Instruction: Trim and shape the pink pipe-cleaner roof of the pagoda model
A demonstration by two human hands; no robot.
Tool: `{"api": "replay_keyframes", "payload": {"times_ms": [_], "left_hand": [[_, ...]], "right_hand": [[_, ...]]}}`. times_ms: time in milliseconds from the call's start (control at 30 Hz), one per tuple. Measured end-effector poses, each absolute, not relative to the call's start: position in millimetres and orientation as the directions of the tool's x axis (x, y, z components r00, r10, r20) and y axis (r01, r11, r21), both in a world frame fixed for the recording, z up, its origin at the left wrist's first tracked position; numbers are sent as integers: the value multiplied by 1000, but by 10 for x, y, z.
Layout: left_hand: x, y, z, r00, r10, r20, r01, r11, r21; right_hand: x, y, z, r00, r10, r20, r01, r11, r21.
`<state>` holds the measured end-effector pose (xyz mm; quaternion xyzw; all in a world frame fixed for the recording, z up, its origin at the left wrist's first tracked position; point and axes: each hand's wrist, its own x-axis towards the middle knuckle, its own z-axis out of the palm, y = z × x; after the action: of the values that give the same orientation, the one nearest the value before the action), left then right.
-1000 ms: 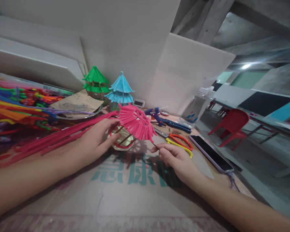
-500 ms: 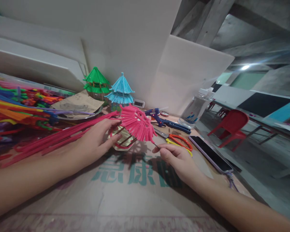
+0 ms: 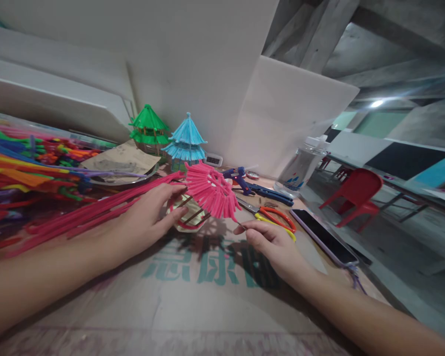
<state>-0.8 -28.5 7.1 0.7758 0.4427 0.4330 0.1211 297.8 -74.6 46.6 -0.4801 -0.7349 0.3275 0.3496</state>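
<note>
— Across the tabletop (image 3: 133, 306), largest first?
— Long pink stems (image 3: 96, 212), left of centre.
— Then?
— Pink pavilion (image 3: 211, 193), mid-tabletop, tilted; resting or lifted, cannot tell. Upright behind, 2 more: green pavilion (image 3: 148, 123) and blue pavilion (image 3: 186, 141).
— And the grip?
— Left hand (image 3: 150, 212) with thumb and fingers closed on the pink pavilion's posts (image 3: 193, 216), under the roof (image 3: 200, 180). Right hand (image 3: 272, 242) with thumb and forefinger pinched together.
— Likely handling?
— Probably very light; roof soft, easily crushed; posts stiff but thin. Better held by the posts or low at the base (image 3: 195, 223), not by the roof's edge.
— Smallest?
— Thin dark sliver (image 3: 241, 225), clamped in the right-hand pinch, near a pink strand end (image 3: 235, 217); touching or apart, cannot tell.
</note>
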Motion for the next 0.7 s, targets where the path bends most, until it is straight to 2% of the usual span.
{"api": "replay_keyframes", "payload": {"times_ms": [567,700], "left_hand": [[-21,-288,54,242,800,549,584,-572,576],[-27,-272,37,237,800,551,580,-572,580]], "right_hand": [[2978,-747,448,-281,936,214,504,333,-797],[3008,-730,396,-325,919,223,566,378,-733]]}}
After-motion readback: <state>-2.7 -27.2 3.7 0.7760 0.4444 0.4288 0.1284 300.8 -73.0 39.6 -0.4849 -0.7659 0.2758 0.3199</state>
